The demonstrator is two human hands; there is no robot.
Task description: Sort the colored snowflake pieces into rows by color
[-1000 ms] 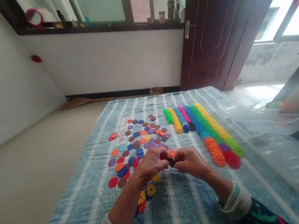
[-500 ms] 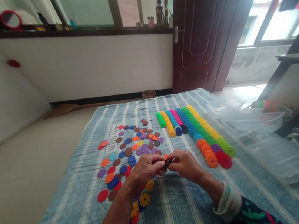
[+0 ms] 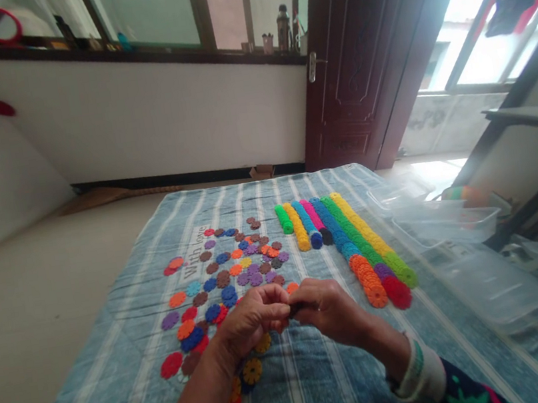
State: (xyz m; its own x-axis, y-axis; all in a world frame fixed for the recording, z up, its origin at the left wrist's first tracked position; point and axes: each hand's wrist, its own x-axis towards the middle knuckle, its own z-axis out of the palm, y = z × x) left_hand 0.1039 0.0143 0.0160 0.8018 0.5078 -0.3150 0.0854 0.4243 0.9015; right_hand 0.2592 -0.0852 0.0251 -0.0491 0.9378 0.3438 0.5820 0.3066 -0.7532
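Note:
My left hand (image 3: 256, 319) and my right hand (image 3: 329, 308) meet fingertip to fingertip above the striped cloth (image 3: 321, 382). Pinched between them are dark notched discs (image 3: 293, 309), mostly covered by the fingers, so their number does not show. Loose flower-shaped discs in many colours lie scattered beside and under my left forearm, among them a red disc (image 3: 171, 365), a purple disc (image 3: 170, 320) and a yellow disc (image 3: 252, 370). To the right of my hands, overlapping discs form colour-sorted rows, including an orange row (image 3: 367, 279) and a green row (image 3: 354, 232).
Clear plastic boxes (image 3: 454, 225) and a flat clear lid (image 3: 502, 291) stand at the right side. Behind the cloth-covered surface are a dark red door (image 3: 351, 75) and a window ledge (image 3: 150, 54) with a thermos (image 3: 283, 27). A broom (image 3: 111, 195) lies on the floor.
The view has shifted slightly. My fingers have closed further over the dark discs, which show less than before. The scattered discs and the rows keep their arrangement.

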